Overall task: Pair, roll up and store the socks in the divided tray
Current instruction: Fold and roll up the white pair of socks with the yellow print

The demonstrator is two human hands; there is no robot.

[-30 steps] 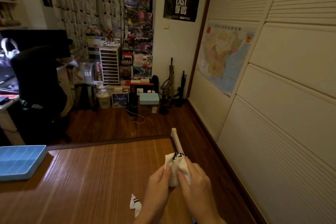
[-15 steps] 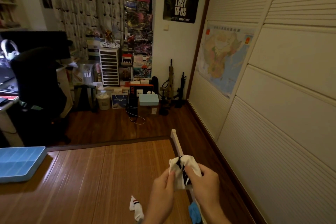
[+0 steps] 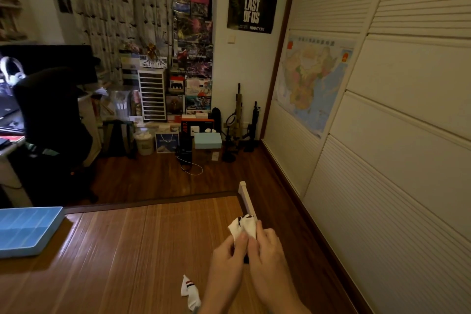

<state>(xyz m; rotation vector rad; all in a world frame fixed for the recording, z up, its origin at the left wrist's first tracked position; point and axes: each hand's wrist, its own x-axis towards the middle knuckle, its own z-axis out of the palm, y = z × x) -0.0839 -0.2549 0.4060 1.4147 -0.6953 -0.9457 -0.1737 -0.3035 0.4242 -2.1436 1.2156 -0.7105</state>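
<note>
Both hands meet low in the view, over the right edge of the mat. The left hand (image 3: 225, 256) pinches a white bundled sock with dark markings (image 3: 243, 227), its thumb pressed flat on the fabric. The right hand (image 3: 267, 247) curls its fingers round the bundle's other side.

White louvred wardrobe doors (image 3: 407, 115) fill the right. A brown slatted bamboo mat (image 3: 122, 250) spreads below the hands. A black office chair (image 3: 53, 115) stands at the left. A light blue divided plastic tray (image 3: 48, 238) lies on the mat's left edge, well apart from the hands.

The bundle is crumpled and stands up above the fingertips. A loose white sock with dark stripes (image 3: 190, 293) lies on the mat beside the left wrist.
</note>
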